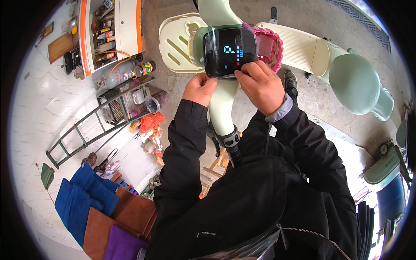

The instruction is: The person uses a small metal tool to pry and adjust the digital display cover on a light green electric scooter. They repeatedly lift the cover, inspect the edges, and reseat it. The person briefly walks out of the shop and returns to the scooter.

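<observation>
A black display [225, 39] with lit blue symbols tops the cream steering column [221, 106] of a scooter; a glossy clear streak, possibly film, shows on its left side. My left hand [200, 90] pinches at the display's lower left edge, and my right hand [261, 86] has bent fingers closed at its lower right edge. What exactly the fingertips hold is too small to make out. A pink woven basket [274, 45] sits just right of the display. A handlebar grip with switches [229, 139] lies below, between my forearms.
Cream and mint scooter bodies [354, 82] stand right. Along the left are an open cabinet [121, 34], gas cylinder [119, 76], green ladder [78, 134], red bags [151, 121] and blue and brown padded pieces [82, 195]. A cream slotted footboard [173, 41] is beyond the display.
</observation>
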